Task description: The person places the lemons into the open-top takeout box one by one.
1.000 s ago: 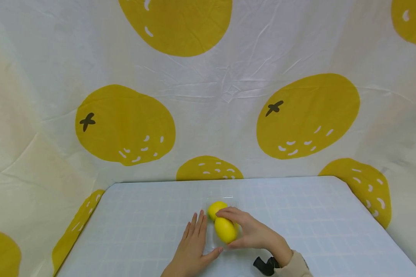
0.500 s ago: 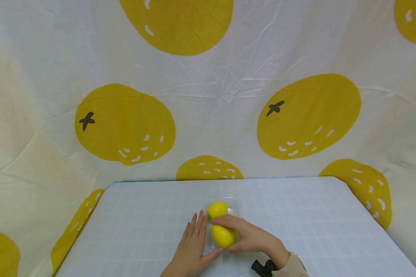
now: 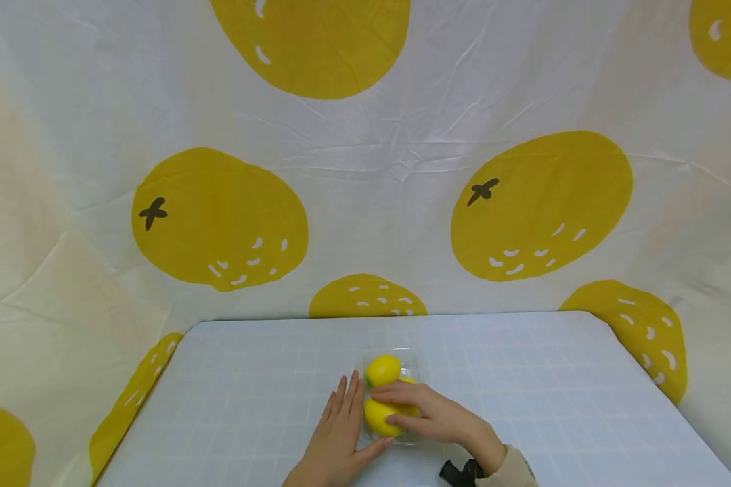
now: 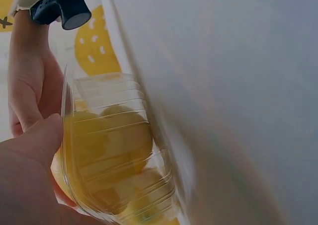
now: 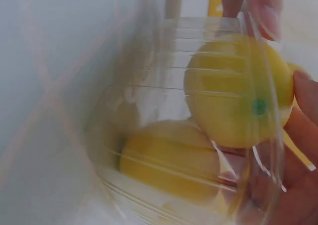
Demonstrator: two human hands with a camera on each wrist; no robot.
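A clear plastic container (image 4: 107, 83) stands on the table with several yellow lemons in it. My left hand (image 3: 336, 433) lies along its left side, fingers straight, the thumb reaching to the front rim. At the container's front, my right hand (image 3: 435, 414) holds a lemon (image 3: 376, 415), thumb on its near top and fingers over its far side. Behind that sits another lemon (image 3: 383, 370), and a further lemon is partly hidden by the right hand. In the right wrist view, a lemon (image 5: 238, 93) with a green spot shows through the ribbed wall, high near the rim.
The table (image 3: 250, 392) wears a pale checked cloth. A white curtain (image 3: 378, 223) printed with big yellow fruit hangs behind and at both sides. A black wrist device (image 3: 461, 473) sits by the beige right sleeve (image 3: 508, 468).
My right hand has lowered the lemon toward the front left of the container, and its thumb has shifted from the lemon's near side onto its top. The left hand has stayed put.
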